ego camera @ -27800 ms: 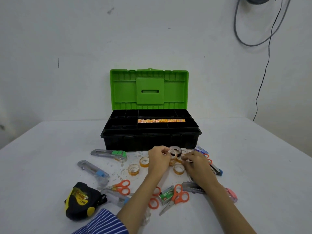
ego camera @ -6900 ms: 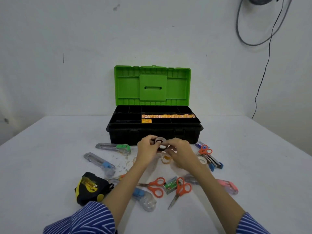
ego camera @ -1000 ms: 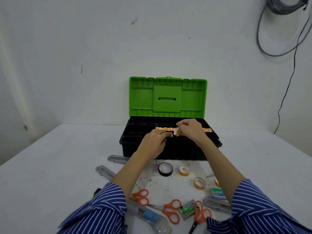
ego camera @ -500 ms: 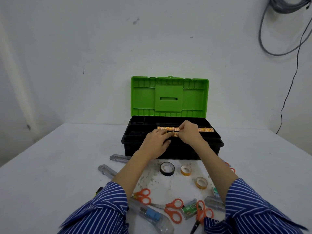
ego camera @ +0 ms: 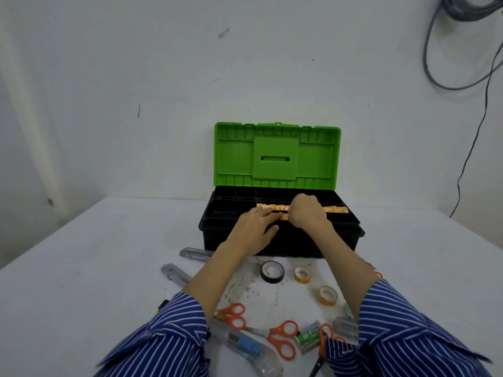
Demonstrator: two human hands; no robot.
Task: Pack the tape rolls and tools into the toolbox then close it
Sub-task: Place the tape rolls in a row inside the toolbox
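Observation:
The black toolbox (ego camera: 341, 242) stands open at the table's far middle, its green lid (ego camera: 276, 159) upright. A row of small orange tape rolls (ego camera: 336, 210) fills one tray compartment. My left hand (ego camera: 254, 231) lies over the tray's front edge, its straight fingers touching the rolls. My right hand (ego camera: 306, 213) is beside it with fingers curled down, pinching a small orange tape roll (ego camera: 284, 217) in the front row; the hand hides most of it. On the table lie a black tape roll (ego camera: 272, 272) and two orange tape rolls (ego camera: 302, 274) (ego camera: 328, 295).
Near me lie orange-handled scissors (ego camera: 231, 315) (ego camera: 283, 340), a clear utility knife with a blue slider (ego camera: 245, 346) and a green staple box (ego camera: 309, 337). Two grey utility knives (ego camera: 194, 253) (ego camera: 174, 273) lie left of the toolbox. Cables (ego camera: 462, 172) hang on the right wall.
My right hand has lowered the small roll from above the tray into the front row. My left hand has stretched its fingers onto the rolls. The view has shifted slightly left.

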